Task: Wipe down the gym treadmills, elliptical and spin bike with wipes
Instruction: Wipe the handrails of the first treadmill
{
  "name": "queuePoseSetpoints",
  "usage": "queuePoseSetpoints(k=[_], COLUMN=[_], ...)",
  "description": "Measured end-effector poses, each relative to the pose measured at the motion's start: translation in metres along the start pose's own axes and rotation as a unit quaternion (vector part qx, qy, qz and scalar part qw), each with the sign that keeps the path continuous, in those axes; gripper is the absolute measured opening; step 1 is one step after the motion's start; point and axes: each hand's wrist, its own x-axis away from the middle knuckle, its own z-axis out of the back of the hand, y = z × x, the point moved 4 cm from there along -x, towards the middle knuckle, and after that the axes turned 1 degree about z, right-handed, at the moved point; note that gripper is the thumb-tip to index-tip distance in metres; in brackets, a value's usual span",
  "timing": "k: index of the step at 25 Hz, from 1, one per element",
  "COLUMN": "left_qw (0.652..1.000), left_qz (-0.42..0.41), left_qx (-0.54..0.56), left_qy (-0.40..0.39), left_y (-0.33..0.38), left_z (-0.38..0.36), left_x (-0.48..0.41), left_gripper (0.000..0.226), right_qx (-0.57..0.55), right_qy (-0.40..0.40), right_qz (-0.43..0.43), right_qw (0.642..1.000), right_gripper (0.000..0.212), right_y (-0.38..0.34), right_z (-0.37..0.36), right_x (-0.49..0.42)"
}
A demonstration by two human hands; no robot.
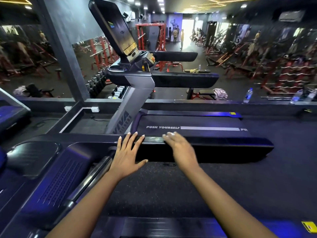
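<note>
Currently at the long black side rail of the grey-and-black treadmill. Left hand lies flat on the rail, fingers spread, gripping nothing. Right hand is blurred on the same rail, with a white scrap at its fingertips, possibly a wipe; grip cannot be told. Judged early in the task: tilted black console and padded handrails likely remain, as do the other machines.

The left forearm and right forearm are bare along their whole visible length, slender and tapering to narrow wrists. The left grip is a bare hand with long, slim fingers. Its nails reach a little past the fingertips and look pale. The right grip is likewise bare and smeared by blur, with pale nails just discernible.
</note>
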Motion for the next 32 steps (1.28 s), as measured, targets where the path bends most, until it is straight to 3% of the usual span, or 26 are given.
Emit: queuePoseSetpoints(k=[2, 4, 12, 19, 22, 25, 30, 32], left_qw=[0.999, 0.997, 0.982, 0.977, 0.976, 0.969, 0.941, 0.934], left_qz=[0.005, -0.021, -0.188, -0.211, -0.217, -0.245, -0.331, -0.351], left_qx=[0.041, 0.063, -0.008, 0.007, 0.020, 0.013, -0.006, -0.011], left_qy=[0.024, 0.041, 0.016, -0.016, -0.023, -0.038, -0.069, -0.067], left_y=[0.004, 0.019, 0.113, 0.176, 0.194, 0.223, 0.276, 0.283], left_z=[0.004, 0.009, -0.002, -0.003, -0.004, -0.007, -0.019, -0.022], left_x=[0.000, -0.003, -0.041, -0.078, -0.088, -0.100, -0.124, -0.130], left_gripper=[0.087, 0.085, 0.075, 0.081, 0.080, 0.084, 0.081, 0.079], right_qx=[0.000, 0.012, 0.046, 0.045, 0.072, 0.083, 0.015, -0.092], right_qy=[0.003, -0.001, 0.041, 0.100, 0.103, 0.125, 0.206, 0.268], right_qz=[0.039, 0.023, -0.139, -0.227, -0.147, -0.113, -0.219, -0.314], right_qw=[0.999, 1.000, 0.988, 0.968, 0.981, 0.982, 0.954, 0.906], right_gripper=[0.049, 0.054, 0.067, 0.067, 0.058, 0.068, 0.065, 0.058], right_y=[-0.019, -0.008, 0.109, 0.194, 0.174, 0.186, 0.249, 0.264], right_z=[-0.015, -0.014, 0.034, 0.072, 0.057, 0.060, 0.078, 0.079], right_x=[0.000, 0.007, 0.065, 0.091, 0.085, 0.095, 0.112, 0.118])
